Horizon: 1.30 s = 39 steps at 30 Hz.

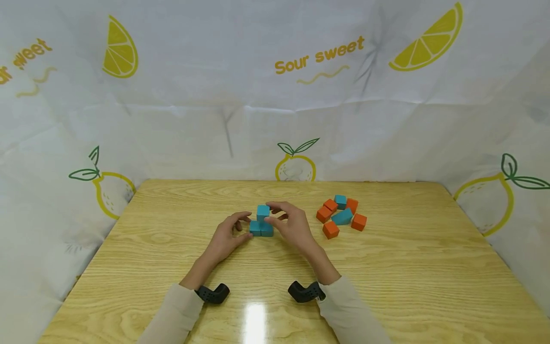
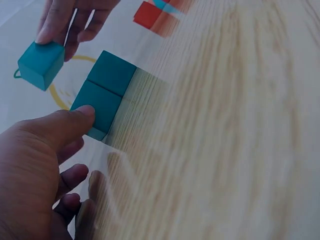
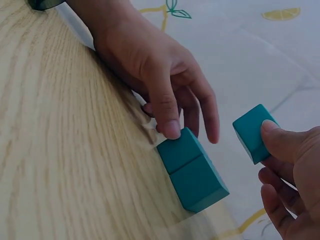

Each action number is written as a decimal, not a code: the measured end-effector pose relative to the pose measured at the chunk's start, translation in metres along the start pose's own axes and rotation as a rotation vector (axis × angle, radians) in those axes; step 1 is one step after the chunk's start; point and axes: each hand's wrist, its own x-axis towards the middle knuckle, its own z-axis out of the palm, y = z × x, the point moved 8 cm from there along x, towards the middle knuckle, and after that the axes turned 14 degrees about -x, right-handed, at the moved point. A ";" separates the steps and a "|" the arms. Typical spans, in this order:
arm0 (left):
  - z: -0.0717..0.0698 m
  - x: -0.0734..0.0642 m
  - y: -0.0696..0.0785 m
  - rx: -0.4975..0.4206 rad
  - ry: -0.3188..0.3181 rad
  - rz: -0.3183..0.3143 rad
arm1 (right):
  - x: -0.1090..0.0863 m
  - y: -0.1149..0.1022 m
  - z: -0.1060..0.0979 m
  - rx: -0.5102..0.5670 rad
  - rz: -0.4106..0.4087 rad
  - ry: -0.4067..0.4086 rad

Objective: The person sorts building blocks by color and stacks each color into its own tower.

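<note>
Two blue cubes (image 1: 260, 232) stand side by side on the table, their faces meeting at a thin seam. My left hand (image 1: 227, 237) is beside the left one, its thumb tip at that cube's near face (image 2: 102, 112). The index finger reaches past the back, apart from the cube in the right wrist view. Above the pair, a third blue cube (image 3: 250, 129) is pinched between the thumb and fingers of my right hand (image 1: 295, 225). A gap shows between this raised cube and the pair in both wrist views.
To the right lies a loose group of several orange cubes (image 1: 331, 230), with a small blue cube (image 1: 340, 201) and a longer blue block (image 1: 342, 217) among them. A white curtain (image 1: 206, 134) printed with lemons hangs behind the wooden table (image 1: 408, 267).
</note>
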 end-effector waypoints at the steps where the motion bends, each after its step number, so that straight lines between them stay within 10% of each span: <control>1: 0.000 0.000 0.001 -0.010 0.001 0.010 | 0.000 -0.001 0.002 -0.004 -0.008 -0.001; 39: -0.004 -0.001 0.010 -0.048 0.021 0.101 | -0.007 0.004 0.032 -0.085 0.007 -0.001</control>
